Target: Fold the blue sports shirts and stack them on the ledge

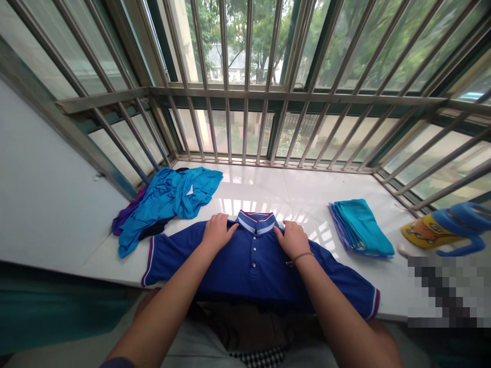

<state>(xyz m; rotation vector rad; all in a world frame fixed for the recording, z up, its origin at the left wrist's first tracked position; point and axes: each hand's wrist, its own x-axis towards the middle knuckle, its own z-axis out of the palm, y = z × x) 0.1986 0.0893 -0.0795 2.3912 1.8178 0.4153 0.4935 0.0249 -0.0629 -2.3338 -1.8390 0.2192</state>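
A dark blue polo shirt [233,266] lies front up across the white sill, its sleeves spread to both sides and its lower part dropping over the near edge. Its striped collar [255,223] stands up at the far side, above a short row of buttons. My left hand [219,232] grips the shoulder just left of the collar, thumb pointing toward it. On the other shoulder my right hand [293,239] has the same hold, a thin band round its wrist. The fingertips of both hands are partly hidden at the shirt's far edge.
Crumpled blue and purple clothes [169,197] lie at the left. A folded teal stack [360,225] sits at the right, beside a yellow and blue bottle [433,227] with a handle. Metal window bars [245,128] border the white sill [268,189].
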